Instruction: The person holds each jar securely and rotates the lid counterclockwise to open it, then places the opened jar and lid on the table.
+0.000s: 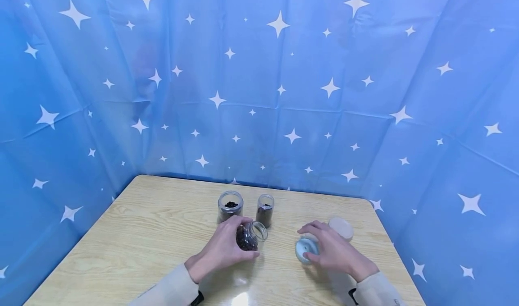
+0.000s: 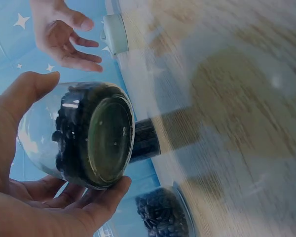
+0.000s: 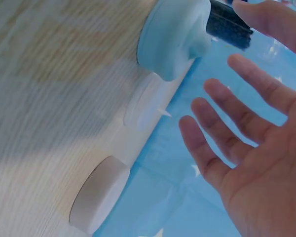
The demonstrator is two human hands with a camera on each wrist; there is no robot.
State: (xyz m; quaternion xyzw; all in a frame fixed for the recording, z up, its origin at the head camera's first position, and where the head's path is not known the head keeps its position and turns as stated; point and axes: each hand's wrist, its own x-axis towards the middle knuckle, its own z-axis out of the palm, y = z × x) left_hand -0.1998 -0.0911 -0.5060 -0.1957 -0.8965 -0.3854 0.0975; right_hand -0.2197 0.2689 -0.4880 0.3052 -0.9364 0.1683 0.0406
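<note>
My left hand (image 1: 227,247) grips a round glass jar (image 1: 245,238) part-filled with dark beans. Its uncovered mouth is tilted toward the right, and in the left wrist view the jar's base (image 2: 111,138) faces the camera. My right hand (image 1: 334,249) hovers over a light blue lid (image 1: 305,250) on the table. In the right wrist view, the fingers (image 3: 222,101) are spread and bent slightly, apart from the blue lid (image 3: 175,39), with nothing held. A knob-like part shows on that lid.
Behind the left hand stand a wide glass jar (image 1: 230,204) and a narrower glass jar (image 1: 265,211), both uncovered with dark contents. A whitish lid (image 1: 341,228) lies beyond the right hand. Another pale disc (image 3: 145,101) lies between the lids. A starry blue curtain (image 1: 251,80) borders the wooden table (image 1: 162,234).
</note>
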